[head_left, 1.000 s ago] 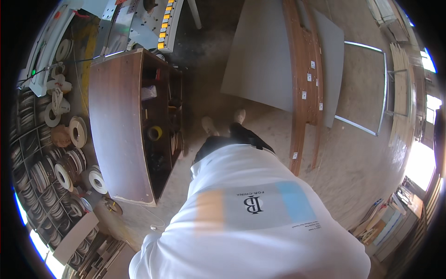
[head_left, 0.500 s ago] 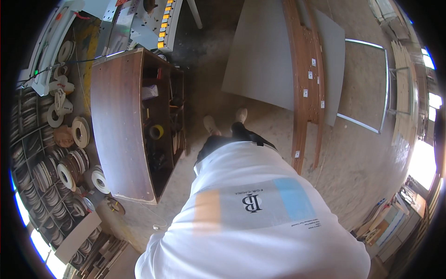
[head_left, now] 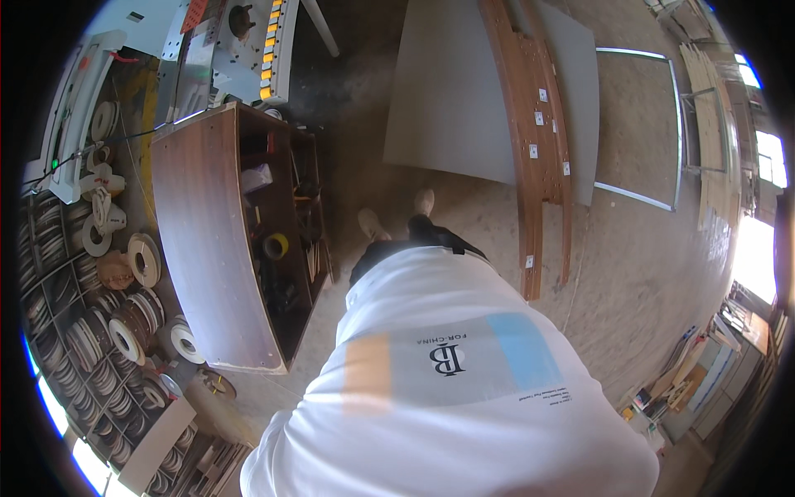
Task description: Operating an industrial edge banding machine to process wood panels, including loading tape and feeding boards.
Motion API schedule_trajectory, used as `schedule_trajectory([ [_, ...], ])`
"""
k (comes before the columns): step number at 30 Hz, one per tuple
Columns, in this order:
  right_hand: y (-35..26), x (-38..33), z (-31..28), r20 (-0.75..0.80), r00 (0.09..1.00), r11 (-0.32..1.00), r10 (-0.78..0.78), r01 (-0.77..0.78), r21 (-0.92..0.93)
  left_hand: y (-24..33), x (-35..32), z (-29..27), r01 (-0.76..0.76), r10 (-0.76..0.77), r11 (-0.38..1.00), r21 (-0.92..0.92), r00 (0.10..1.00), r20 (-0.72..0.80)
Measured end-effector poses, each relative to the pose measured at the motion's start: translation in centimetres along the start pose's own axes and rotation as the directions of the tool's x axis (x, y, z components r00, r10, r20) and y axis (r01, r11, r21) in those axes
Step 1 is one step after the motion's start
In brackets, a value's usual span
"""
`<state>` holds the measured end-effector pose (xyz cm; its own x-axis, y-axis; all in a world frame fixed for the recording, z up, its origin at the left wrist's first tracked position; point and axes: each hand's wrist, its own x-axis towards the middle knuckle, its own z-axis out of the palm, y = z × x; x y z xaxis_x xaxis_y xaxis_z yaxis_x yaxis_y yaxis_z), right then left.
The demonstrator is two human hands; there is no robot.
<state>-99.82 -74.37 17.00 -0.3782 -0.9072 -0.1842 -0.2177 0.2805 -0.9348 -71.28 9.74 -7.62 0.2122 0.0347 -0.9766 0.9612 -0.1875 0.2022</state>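
Neither of my hands shows; only my white shirt, dark trousers and light shoes fill the lower middle. Just left of my feet stands a brown wooden cabinet, its open shelves turned toward me. A roll of yellow tape and a pale package lie on those shelves. To the right of my feet, long brown wooden boards with small white labels rest on a large grey panel.
Rolls of edge banding fill a rack at the far left, with loose rolls beside it. A machine with yellow rollers stands ahead. A metal frame and stacked wood strips are on the right.
The view has turned a little, so the boards and panel sit further up and left, and the cabinet has shifted slightly down and left. My hands stay out of sight.
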Motion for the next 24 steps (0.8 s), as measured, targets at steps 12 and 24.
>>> schedule_trajectory([
  [12, -16.9, 4.9, 18.2, 0.223, 0.836, 0.866, -0.501, 0.489, 0.110, -0.1, 0.6, 0.1, 0.044, -0.043, 0.999, -0.008, 0.999, 0.013],
  [24, -7.1, -31.1, 46.8, 0.977, -0.012, 0.961, -0.211, 0.179, 0.210, 10.6, -5.8, 5.1, -0.427, 0.433, 0.898, -0.104, 0.901, 0.040],
])
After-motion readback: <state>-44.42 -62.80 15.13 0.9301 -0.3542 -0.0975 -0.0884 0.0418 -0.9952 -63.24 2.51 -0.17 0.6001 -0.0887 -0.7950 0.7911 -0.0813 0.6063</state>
